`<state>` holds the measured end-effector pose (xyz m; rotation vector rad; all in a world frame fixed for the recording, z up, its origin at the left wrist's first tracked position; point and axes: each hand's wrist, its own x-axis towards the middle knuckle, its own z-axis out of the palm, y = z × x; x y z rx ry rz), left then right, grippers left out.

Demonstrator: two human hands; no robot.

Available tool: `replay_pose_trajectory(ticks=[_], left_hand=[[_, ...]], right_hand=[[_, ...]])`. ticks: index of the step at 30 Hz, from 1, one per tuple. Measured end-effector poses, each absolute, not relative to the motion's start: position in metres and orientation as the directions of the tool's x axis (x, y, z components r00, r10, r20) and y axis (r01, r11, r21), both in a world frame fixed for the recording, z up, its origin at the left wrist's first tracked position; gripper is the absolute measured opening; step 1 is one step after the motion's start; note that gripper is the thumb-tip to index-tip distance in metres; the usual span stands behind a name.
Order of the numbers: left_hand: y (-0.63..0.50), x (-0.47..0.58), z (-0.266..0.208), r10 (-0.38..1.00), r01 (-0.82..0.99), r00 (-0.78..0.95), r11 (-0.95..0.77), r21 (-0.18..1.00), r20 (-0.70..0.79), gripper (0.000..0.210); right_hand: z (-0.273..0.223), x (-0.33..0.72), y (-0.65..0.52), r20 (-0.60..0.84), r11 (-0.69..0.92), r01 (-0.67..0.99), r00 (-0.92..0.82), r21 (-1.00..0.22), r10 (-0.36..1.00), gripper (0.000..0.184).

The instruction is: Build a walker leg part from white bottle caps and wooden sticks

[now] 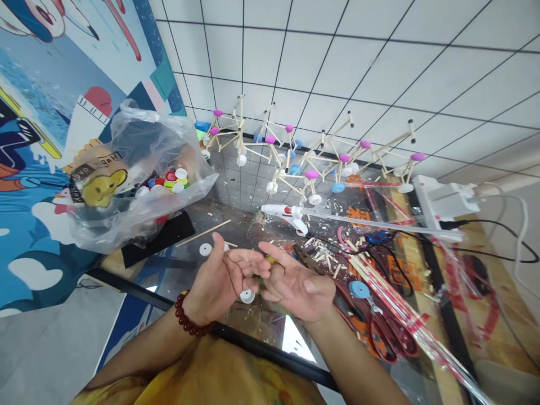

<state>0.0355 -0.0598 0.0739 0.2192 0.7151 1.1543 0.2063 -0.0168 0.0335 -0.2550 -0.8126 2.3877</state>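
Both palms face up over the glass tabletop, with their fingertips meeting in the middle. My left hand (225, 281) wears a beaded bracelet (185, 319); its thumb stands up and its fingers stretch to the right. My right hand (295, 287) has its index finger extended and the others half curled, and I see nothing gripped in it. Bits of yellow and green show behind the touching fingers; what they belong to is hidden. Beneath the hands lies a white bottle cap (247, 296), and another white cap (205, 249) is left of them. A hot glue gun (291, 212) lies just beyond.
Several stick models (295, 163) with cap wheels stand along the tiled wall. A plastic bag (139, 174) of coloured caps sits left. On the right are pliers (310, 260), red-handled scissors (386, 334), a blue cap (359, 289), wrapped sticks (405, 315), a power strip (441, 199) and cables.
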Motion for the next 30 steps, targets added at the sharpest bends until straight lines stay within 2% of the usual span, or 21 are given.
replay_pose_trajectory(ticks=[2, 4, 7, 10, 12, 14, 16, 18, 20, 21, 23, 24, 26, 30], left_hand=[[-0.062, 0.033, 0.077, 0.897, -0.755, 0.241, 0.413, 0.509, -0.371, 0.067], [-0.068, 0.030, 0.079, 0.915, -0.745, 0.221, 0.382, 0.546, -0.338, 0.054], [-0.080, 0.020, 0.076, 0.943, -0.642, 0.100, 0.305, 0.703, -0.318, 0.028], [-0.093, -0.005, 0.069, 0.956, -0.359, -0.213, 0.113, 0.926, -0.200, 0.014], [-0.098, -0.027, 0.063, 0.893, -0.028, -0.449, -0.044, 0.999, 0.026, 0.007], [-0.101, -0.049, 0.059, 0.826, 0.282, -0.523, -0.066, 0.957, 0.210, 0.014], [-0.101, -0.065, 0.055, 0.778, 0.480, -0.545, -0.017, 0.877, 0.313, 0.031], [-0.101, -0.072, 0.052, 0.769, 0.615, -0.510, 0.013, 0.788, 0.385, 0.033], [-0.100, -0.072, 0.048, 0.786, 0.715, -0.442, 0.017, 0.699, 0.433, 0.011], [-0.099, -0.070, 0.046, 0.791, 0.753, -0.412, 0.016, 0.658, 0.452, 0.018], [-0.098, -0.064, 0.040, 0.802, 0.810, -0.364, 0.021, 0.586, 0.474, 0.045], [-0.097, -0.061, 0.038, 0.811, 0.836, -0.335, 0.020, 0.549, 0.480, 0.049], [-0.095, -0.053, 0.033, 0.851, 0.885, -0.260, 0.021, 0.466, 0.456, 0.045], [-0.089, -0.041, 0.027, 0.935, 0.931, -0.184, 0.067, 0.359, 0.304, 0.041]], right_hand=[[0.033, 0.206, -0.016, 0.009, -0.643, -0.494, -0.797, -0.585, 0.604, 0.074], [0.032, 0.206, -0.015, 0.005, -0.639, -0.502, -0.788, -0.583, 0.616, 0.072], [0.030, 0.207, -0.014, -0.013, -0.619, -0.510, -0.765, -0.597, 0.644, 0.069], [0.030, 0.209, -0.011, -0.018, -0.542, -0.504, -0.721, -0.672, 0.693, 0.062], [0.033, 0.210, -0.008, -0.022, -0.406, -0.416, -0.676, -0.814, 0.737, 0.045], [0.037, 0.209, -0.005, -0.033, -0.225, -0.227, -0.630, -0.947, 0.776, 0.022], [0.041, 0.205, 0.000, -0.032, -0.054, -0.021, -0.591, -0.998, 0.806, 0.010], [0.042, 0.197, 0.006, -0.008, 0.086, 0.139, -0.566, -0.986, 0.824, 0.010], [0.038, 0.188, 0.012, 0.034, 0.220, 0.259, -0.572, -0.940, 0.819, 0.009], [0.035, 0.182, 0.016, 0.058, 0.284, 0.301, -0.586, -0.910, 0.808, 0.011], [0.024, 0.171, 0.022, 0.110, 0.394, 0.338, -0.623, -0.855, 0.774, 0.018], [0.019, 0.166, 0.025, 0.131, 0.434, 0.345, -0.638, -0.832, 0.759, 0.021], [0.008, 0.156, 0.030, 0.156, 0.485, 0.361, -0.652, -0.796, 0.742, 0.025], [-0.001, 0.145, 0.036, 0.157, 0.553, 0.399, -0.690, -0.732, 0.706, 0.032]])
